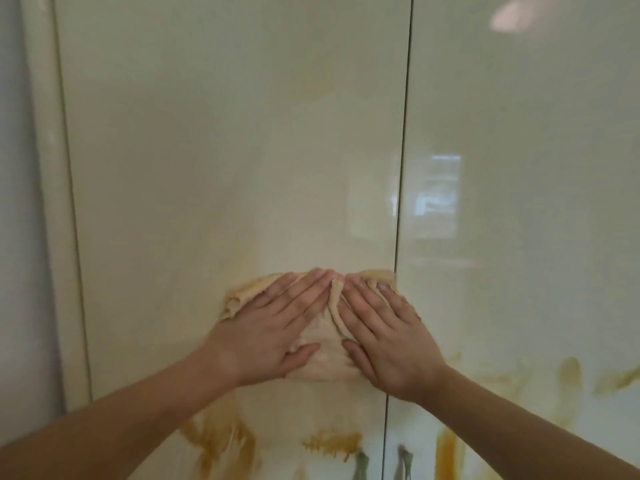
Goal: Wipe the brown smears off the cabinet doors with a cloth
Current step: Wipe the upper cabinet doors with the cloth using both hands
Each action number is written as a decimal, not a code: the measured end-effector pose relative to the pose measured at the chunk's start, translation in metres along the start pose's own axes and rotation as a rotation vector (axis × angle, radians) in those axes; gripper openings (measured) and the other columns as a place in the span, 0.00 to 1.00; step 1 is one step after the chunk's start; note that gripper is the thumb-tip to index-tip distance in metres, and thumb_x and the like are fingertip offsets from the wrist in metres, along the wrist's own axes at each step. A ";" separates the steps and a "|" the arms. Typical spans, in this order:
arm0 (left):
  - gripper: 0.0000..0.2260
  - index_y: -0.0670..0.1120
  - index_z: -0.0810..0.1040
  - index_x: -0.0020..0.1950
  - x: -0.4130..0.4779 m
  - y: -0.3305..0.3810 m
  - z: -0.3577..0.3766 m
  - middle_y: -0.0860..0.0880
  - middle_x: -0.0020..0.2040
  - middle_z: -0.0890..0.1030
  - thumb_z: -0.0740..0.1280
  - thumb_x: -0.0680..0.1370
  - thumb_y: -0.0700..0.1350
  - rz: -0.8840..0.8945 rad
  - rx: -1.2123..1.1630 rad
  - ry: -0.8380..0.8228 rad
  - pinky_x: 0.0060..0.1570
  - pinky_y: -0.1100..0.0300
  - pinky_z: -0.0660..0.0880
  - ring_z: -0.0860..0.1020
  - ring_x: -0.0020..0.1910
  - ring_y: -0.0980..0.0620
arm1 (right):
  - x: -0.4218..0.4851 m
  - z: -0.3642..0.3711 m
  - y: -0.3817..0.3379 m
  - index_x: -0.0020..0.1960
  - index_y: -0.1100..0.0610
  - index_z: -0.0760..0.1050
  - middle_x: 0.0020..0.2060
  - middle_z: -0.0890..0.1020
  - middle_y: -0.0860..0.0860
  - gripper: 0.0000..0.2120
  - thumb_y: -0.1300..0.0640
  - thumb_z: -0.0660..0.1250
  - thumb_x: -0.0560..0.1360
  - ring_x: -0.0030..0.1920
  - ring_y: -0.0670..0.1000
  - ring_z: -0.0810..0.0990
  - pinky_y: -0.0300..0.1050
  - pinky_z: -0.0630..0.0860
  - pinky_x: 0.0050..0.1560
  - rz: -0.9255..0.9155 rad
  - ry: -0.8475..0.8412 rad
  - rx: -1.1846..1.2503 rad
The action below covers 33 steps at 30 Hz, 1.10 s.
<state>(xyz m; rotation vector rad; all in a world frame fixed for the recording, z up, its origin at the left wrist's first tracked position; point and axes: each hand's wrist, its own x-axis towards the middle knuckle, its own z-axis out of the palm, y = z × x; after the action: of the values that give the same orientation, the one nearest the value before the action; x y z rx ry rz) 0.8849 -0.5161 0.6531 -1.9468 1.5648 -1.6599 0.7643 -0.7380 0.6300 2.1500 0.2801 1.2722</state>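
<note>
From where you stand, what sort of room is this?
Probably a home kitchen or storage area: tall glossy cream cabinet doors fill the view, brown smears streak them low down, and both hands press a beige cloth flat.

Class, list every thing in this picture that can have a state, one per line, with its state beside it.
left hand: flat, fingers straight, pressing the cloth
right hand: flat, fingers straight, pressing the cloth
cloth: bunched, stained tan, held against the left door
left door: shut, clean above, brown smears below the hands
right door: shut, brown smears along its lower part
brown smears: not yet wiped off
</note>
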 end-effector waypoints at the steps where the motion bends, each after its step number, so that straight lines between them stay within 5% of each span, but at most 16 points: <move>1: 0.33 0.40 0.52 0.81 0.013 -0.019 -0.008 0.43 0.82 0.54 0.54 0.83 0.59 -0.008 0.026 0.014 0.80 0.50 0.49 0.52 0.82 0.48 | 0.021 -0.007 0.010 0.81 0.59 0.57 0.81 0.56 0.57 0.29 0.47 0.55 0.84 0.82 0.57 0.53 0.56 0.53 0.80 0.018 0.024 0.001; 9: 0.33 0.37 0.58 0.80 0.063 -0.168 -0.074 0.41 0.81 0.58 0.56 0.81 0.56 -0.166 0.107 0.085 0.79 0.46 0.54 0.55 0.81 0.46 | 0.224 -0.069 0.066 0.83 0.58 0.52 0.82 0.52 0.57 0.32 0.43 0.52 0.84 0.82 0.56 0.49 0.59 0.51 0.80 0.168 0.145 -0.017; 15: 0.34 0.40 0.50 0.82 0.058 -0.240 -0.103 0.44 0.83 0.51 0.53 0.83 0.58 -0.315 0.160 0.093 0.79 0.47 0.51 0.49 0.82 0.48 | 0.297 -0.080 0.057 0.83 0.58 0.51 0.82 0.51 0.57 0.32 0.44 0.50 0.83 0.82 0.57 0.48 0.60 0.48 0.80 0.262 0.207 0.006; 21: 0.31 0.39 0.53 0.81 0.030 -0.213 -0.084 0.42 0.82 0.53 0.52 0.83 0.56 -0.485 0.138 0.185 0.79 0.44 0.52 0.52 0.82 0.47 | 0.282 -0.064 0.020 0.83 0.57 0.49 0.83 0.50 0.57 0.31 0.45 0.48 0.84 0.82 0.58 0.47 0.61 0.46 0.80 0.262 0.218 0.016; 33: 0.32 0.39 0.50 0.82 -0.048 -0.144 -0.045 0.42 0.83 0.52 0.49 0.84 0.57 -0.472 0.135 0.123 0.78 0.43 0.51 0.49 0.82 0.46 | 0.217 -0.031 -0.038 0.83 0.56 0.53 0.82 0.52 0.58 0.31 0.43 0.49 0.84 0.82 0.60 0.49 0.62 0.46 0.80 0.201 0.261 0.040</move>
<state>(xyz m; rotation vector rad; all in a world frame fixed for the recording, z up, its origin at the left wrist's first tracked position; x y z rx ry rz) 0.9423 -0.3943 0.7352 -2.3017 1.0384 -2.0278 0.8548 -0.5934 0.7734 2.0853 0.2006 1.6787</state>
